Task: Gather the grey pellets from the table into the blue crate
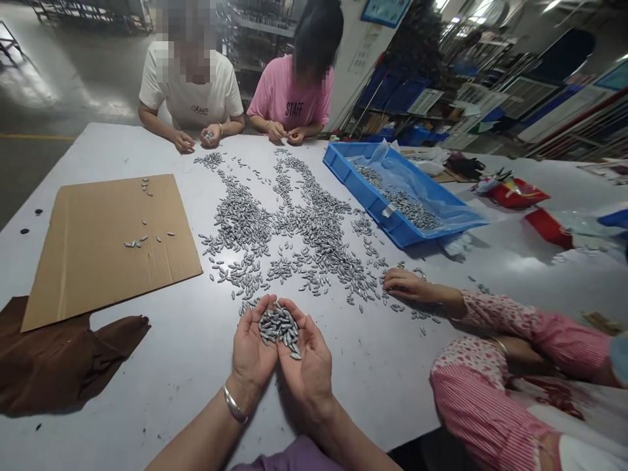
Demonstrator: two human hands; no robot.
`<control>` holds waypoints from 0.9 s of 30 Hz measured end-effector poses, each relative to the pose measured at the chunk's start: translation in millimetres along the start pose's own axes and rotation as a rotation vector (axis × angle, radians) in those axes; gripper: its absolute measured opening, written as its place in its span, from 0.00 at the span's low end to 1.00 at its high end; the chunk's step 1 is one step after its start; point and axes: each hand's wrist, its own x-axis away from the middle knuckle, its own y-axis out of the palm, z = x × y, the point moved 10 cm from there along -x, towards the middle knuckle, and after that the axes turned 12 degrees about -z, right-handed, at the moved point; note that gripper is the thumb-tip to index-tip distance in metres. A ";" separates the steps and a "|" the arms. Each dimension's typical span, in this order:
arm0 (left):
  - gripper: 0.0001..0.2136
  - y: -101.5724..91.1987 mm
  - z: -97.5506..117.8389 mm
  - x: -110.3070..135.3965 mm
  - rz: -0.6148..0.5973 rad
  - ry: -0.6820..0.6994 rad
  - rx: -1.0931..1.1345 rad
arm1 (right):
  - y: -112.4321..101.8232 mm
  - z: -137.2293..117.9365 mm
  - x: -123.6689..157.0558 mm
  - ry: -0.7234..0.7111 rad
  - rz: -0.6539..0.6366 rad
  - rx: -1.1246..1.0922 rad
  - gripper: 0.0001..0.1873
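Note:
My left hand (252,347) and my right hand (311,363) are cupped side by side, palms up, low over the near part of the table. Together they hold a heap of small silvery-grey spindle-shaped pieces (279,325), rounded in the middle and pointed at the ends. Just beyond my fingertips, a large spread of the same pieces (321,239) lies loose on the white table (191,386). A silver bangle (234,402) circles my left wrist. What exactly the pieces are, I cannot tell.
A cardboard sheet (112,252) with several pieces lies left, over a brown cloth (69,366). A blue tray (373,199), lined with plastic and holding more pieces, stands back right. Two people sit opposite; another person's hand (407,285) reaches in from the right. Red containers (520,194) stand farther right.

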 end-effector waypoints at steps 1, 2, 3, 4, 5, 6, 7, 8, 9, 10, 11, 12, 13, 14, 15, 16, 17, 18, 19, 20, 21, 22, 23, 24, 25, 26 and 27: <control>0.17 -0.2 -0.3 -0.4 -0.004 -0.005 0.006 | -0.2 -0.7 0.6 0.001 0.007 0.003 0.16; 0.17 -0.3 -0.6 -0.6 -0.008 -0.009 0.012 | -0.2 -1.8 1.3 -0.002 0.013 0.004 0.16; 0.17 0.0 -1.0 -0.7 -0.010 -0.015 0.019 | 0.0 -3.0 2.0 -0.005 0.017 0.005 0.17; 0.18 0.3 -1.3 -0.6 -0.011 -0.020 0.027 | 0.6 -4.4 2.8 -0.010 0.018 0.007 0.18; 0.18 0.7 -1.5 -0.4 -0.010 -0.024 0.034 | 1.5 -5.9 3.4 -0.017 0.015 0.012 0.19; 0.18 1.2 -1.7 -0.1 -0.009 -0.029 0.040 | 2.3 -7.5 4.0 -0.025 0.010 0.021 0.20; 0.18 1.5 -1.8 0.3 -0.006 -0.032 0.046 | 2.9 -8.9 4.4 -0.033 0.004 0.034 0.21; 0.17 1.8 -1.9 0.6 -0.004 -0.034 0.054 | 3.3 -10.0 4.4 -0.038 -0.005 0.051 0.21; 0.17 2.3 -1.9 0.7 -0.005 -0.035 0.065 | 3.5 -10.7 4.2 -0.040 -0.017 0.074 0.21; 0.17 2.7 -1.9 0.7 -0.007 -0.035 0.077 | 3.2 -11.2 3.7 -0.041 -0.027 0.103 0.21; 0.17 3.0 -2.1 0.5 -0.010 -0.037 0.090 | 2.4 -11.4 3.1 -0.039 -0.035 0.139 0.20; 0.17 3.2 -2.3 0.2 -0.014 -0.038 0.104 | 1.3 -11.4 2.5 -0.035 -0.039 0.176 0.20; 0.17 3.1 -2.5 -0.1 -0.017 -0.038 0.115 | -0.2 -11.3 1.9 -0.033 -0.039 0.209 0.20; 0.17 2.8 -2.7 -0.6 -0.018 -0.039 0.124 | -1.7 -11.2 1.4 -0.031 -0.034 0.234 0.20; 0.17 2.1 -2.7 -1.0 -0.019 -0.039 0.129 | -2.9 -11.1 1.0 -0.033 -0.029 0.247 0.20; 0.17 1.2 -2.6 -1.5 -0.018 -0.038 0.132 | -3.6 -11.1 0.7 -0.038 -0.025 0.250 0.20; 0.17 0.2 -2.3 -2.0 -0.017 -0.035 0.135 | -3.9 -11.0 0.4 -0.042 -0.022 0.247 0.20; 0.17 -0.8 -2.1 -2.4 -0.015 -0.033 0.137 | -3.8 -10.7 0.0 -0.046 -0.021 0.243 0.20; 0.16 -1.6 -1.9 -2.8 -0.015 -0.031 0.140 | -3.9 -10.7 -0.2 -0.052 -0.018 0.240 0.20; 0.16 -2.2 -1.7 -3.3 -0.017 -0.030 0.143 | -3.8 -10.7 -0.5 -0.056 -0.017 0.239 0.19; 0.16 -2.7 -1.7 -3.7 -0.019 -0.030 0.145 | -3.7 -10.9 -0.9 -0.062 -0.017 0.241 0.19; 0.16 -2.9 -1.7 -4.1 -0.022 -0.030 0.146 | -3.2 -11.1 -1.2 -0.066 -0.022 0.244 0.19; 0.16 -3.0 -1.7 -4.4 -0.025 -0.031 0.146 | -2.6 -11.4 -1.5 -0.070 -0.027 0.246 0.19; 0.16 -2.9 -1.8 -4.7 -0.029 -0.032 0.145 | -1.9 -11.7 -1.6 -0.072 -0.032 0.245 0.19; 0.17 -2.7 -1.9 -4.9 -0.034 -0.034 0.144 | -1.3 -11.7 -1.6 -0.071 -0.034 0.239 0.19; 0.17 -2.5 -2.0 -5.1 -0.038 -0.035 0.142 | -0.6 -11.2 -1.4 -0.065 -0.034 0.226 0.19; 0.17 -2.2 -2.1 -5.2 -0.042 -0.037 0.142 | -0.2 -10.7 -0.9 -0.059 -0.028 0.205 0.19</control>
